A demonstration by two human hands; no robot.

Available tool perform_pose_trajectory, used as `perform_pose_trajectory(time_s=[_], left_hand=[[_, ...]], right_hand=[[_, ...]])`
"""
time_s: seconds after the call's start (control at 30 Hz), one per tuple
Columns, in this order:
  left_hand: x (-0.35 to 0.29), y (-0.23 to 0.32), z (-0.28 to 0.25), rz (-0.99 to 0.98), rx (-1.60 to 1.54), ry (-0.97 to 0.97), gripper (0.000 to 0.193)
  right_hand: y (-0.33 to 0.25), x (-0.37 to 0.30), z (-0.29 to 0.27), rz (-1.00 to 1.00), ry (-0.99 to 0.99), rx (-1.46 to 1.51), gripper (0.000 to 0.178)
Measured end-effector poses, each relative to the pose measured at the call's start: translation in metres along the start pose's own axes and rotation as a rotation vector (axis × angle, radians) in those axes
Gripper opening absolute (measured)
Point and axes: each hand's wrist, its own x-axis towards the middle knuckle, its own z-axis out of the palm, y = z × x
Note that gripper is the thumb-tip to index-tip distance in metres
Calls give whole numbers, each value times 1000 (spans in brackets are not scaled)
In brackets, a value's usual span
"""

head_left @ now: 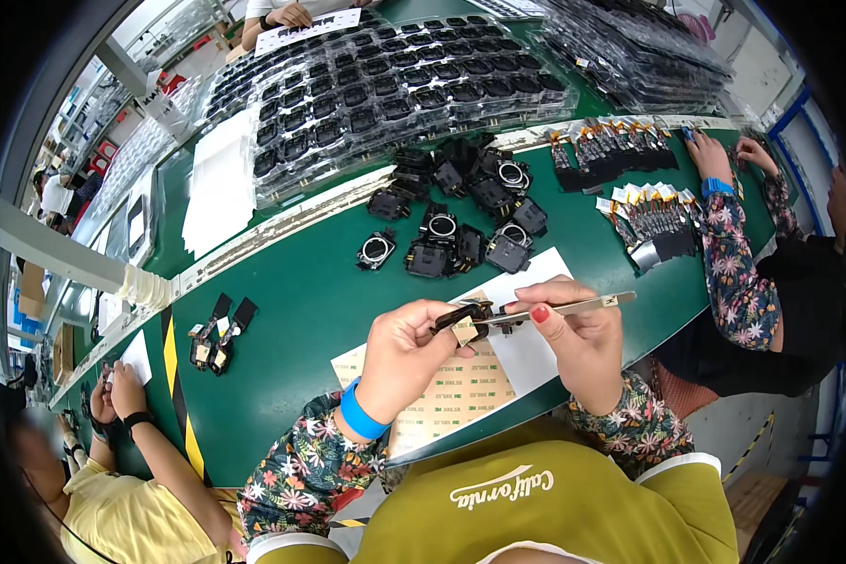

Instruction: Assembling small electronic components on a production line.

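The left hand [406, 350] pinches a small black part [462, 321], mostly hidden by fingers. The right hand [573, 331] squeezes metal tweezers [564, 308] onto it; the tips are indistinct.

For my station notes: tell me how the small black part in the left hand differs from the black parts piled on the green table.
The held part is single, raised above the table and touched by tweezers in the right hand. The piled parts lie loose, untouched, several showing round rings. The left hand pinches the held one. Both are black.

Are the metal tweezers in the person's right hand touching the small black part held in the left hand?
Touching. The head view shows the tweezers tips meeting the small black part pinched in the left hand, with no gap; the right hand grips them.
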Motion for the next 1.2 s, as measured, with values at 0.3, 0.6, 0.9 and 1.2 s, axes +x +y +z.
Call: perform_pose_trajectory(time_s=[0.3, 0.6, 0.9, 1.2], left_hand=[[0, -4, 1, 35, 62, 30, 21], [-1, -4, 4, 74, 135, 46, 24], [-3, -7, 2, 88, 232, 55, 23], [-1, -9, 5, 143, 120, 114, 14]], right_hand=[[-1, 1, 1, -103, -17, -155, 14], [-2, 1, 1, -118, -14, -188, 13], [-14, 1, -1, -344, -145, -457, 20], [-12, -1, 3, -671, -272, -670, 40]])
